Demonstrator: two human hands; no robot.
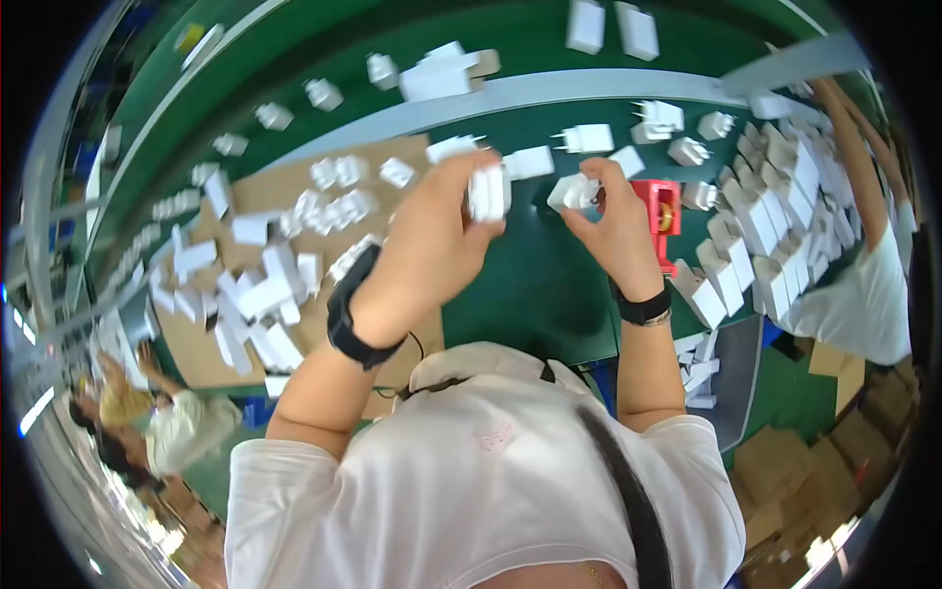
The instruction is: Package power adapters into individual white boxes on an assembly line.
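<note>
My left hand (pixel 437 236) is closed round a white charger (pixel 488 193), held over the green bench between thumb and fingers. To its right, my right hand (pixel 626 231) pinches another white charger (pixel 569 193), whose metal prongs point toward my palm. A gap separates the two chargers. Just beyond my hands, white chargers (pixel 587 137) with prongs lie on the green surface (pixel 525 275). A red tape dispenser (pixel 659 221) stands right beside my right hand.
Loose white boxes (pixel 265 294) and chargers cover a brown cardboard sheet (pixel 383 147) at left. Rows of open white boxes (pixel 751 221) stand at right, near another person's arm (pixel 863 187). A grey bin (pixel 736 378) holds white boxes. Chargers (pixel 324 95) sit beyond a pale rail (pixel 589 86).
</note>
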